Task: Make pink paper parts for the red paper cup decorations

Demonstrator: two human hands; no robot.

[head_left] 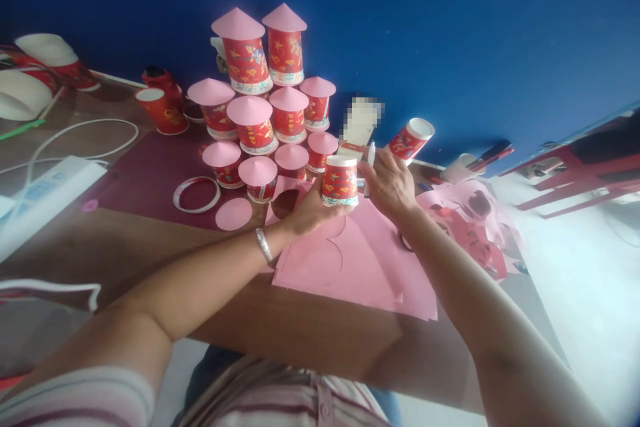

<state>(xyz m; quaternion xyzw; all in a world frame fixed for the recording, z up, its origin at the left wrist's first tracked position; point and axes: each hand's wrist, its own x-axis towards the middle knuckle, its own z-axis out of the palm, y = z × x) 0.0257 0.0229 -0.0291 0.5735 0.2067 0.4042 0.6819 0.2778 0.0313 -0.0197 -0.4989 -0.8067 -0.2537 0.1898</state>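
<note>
My left hand [311, 208] grips a red patterned paper cup [340, 181], held upside down on the pink paper sheets [350, 267]. My right hand [391, 185] is closed around a white pen [371, 155] just right of that cup. A second red cup [411, 139] lies tilted behind my right hand. Curved pen lines show on the pink paper beneath the hands.
A stack of several red cups with pink cone lids [265, 100] rises at the back. Near it lie a pink paper disc [233, 213], a cut cup rim ring [196, 194] and an open red cup [160, 109]. A white power strip [45, 197] lies left. Pink scraps [470, 220] lie right.
</note>
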